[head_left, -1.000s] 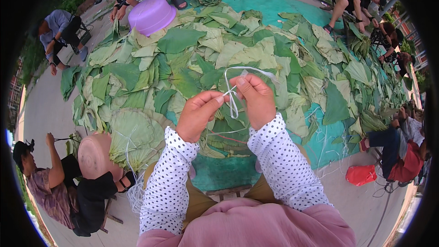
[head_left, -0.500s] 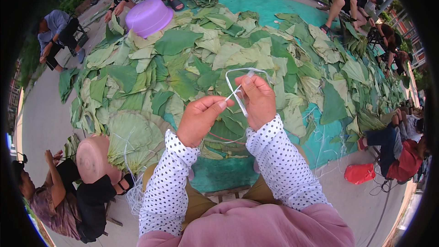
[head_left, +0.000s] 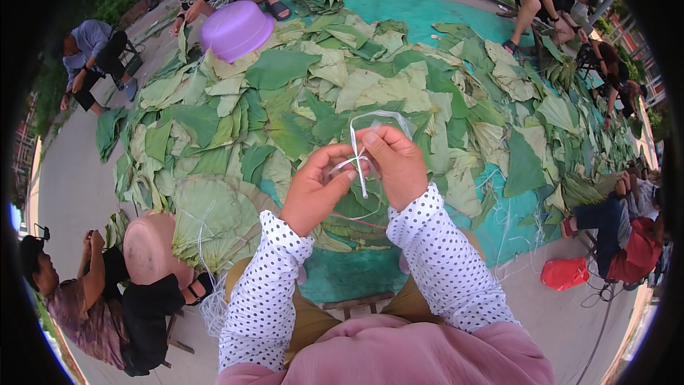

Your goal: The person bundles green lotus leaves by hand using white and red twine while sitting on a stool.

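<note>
Between my two hands a thin white plastic string crosses over itself in small loops, and a wider loop arches above the fingers. My left hand pinches the string between thumb and curled fingers. Close beside it, my right hand grips another part of the string at the fingertips. Below both hands lie broad green leaves, with a thin red strand among them. A tied stack of pale green leaves sits to the left of my left forearm.
A wide heap of leaves covers the green sheet. A purple basin stands far left, a pink tub near left. Loose white string hangs beside my left sleeve. A red bag lies at right. Several people sit around the heap.
My hands have drawn closer together. The string's crossing has become a small looped knot with one end hanging down.
</note>
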`<state>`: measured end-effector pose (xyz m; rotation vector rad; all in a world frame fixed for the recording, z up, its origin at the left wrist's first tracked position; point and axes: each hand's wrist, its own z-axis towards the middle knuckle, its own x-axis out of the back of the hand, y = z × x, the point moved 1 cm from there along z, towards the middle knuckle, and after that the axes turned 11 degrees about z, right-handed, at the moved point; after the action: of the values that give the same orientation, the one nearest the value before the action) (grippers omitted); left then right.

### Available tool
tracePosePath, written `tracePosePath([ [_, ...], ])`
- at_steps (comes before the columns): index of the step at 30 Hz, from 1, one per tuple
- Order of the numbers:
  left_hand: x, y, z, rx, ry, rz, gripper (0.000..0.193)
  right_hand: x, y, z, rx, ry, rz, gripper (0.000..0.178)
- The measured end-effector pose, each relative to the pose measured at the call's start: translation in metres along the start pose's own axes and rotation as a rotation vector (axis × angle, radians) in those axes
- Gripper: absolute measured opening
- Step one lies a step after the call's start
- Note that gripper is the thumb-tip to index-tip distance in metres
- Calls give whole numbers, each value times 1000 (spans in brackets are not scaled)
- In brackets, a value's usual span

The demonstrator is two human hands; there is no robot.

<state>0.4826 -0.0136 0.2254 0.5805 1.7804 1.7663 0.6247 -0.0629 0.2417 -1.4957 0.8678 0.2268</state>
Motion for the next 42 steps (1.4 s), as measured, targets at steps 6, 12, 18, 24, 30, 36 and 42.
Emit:
tracePosePath([
  [6,10,10,2,87,11,24,19,7,6,0,-7,-12,5,15],
  [12,17,9,-1,209,109,-139,14,7,2,2,-123,-122,100,14],
  [18,19,7,3,264,53,-246,14,4,4,2,-142,-134,55,14],
  [24,19,4,-3,221,62,-268,12,4,3,-1,-48,-52,-133,16],
  [30,35,9,-13,103,122,-360,12,28,-13,19,167,85,96,15],
  [36,39,14,-19,125,106,-149,10,52,-34,25,304,124,155,18],
  [42,48,10,-18,145,246,-222,13,-10,3,-2,3,130,167,28],
])
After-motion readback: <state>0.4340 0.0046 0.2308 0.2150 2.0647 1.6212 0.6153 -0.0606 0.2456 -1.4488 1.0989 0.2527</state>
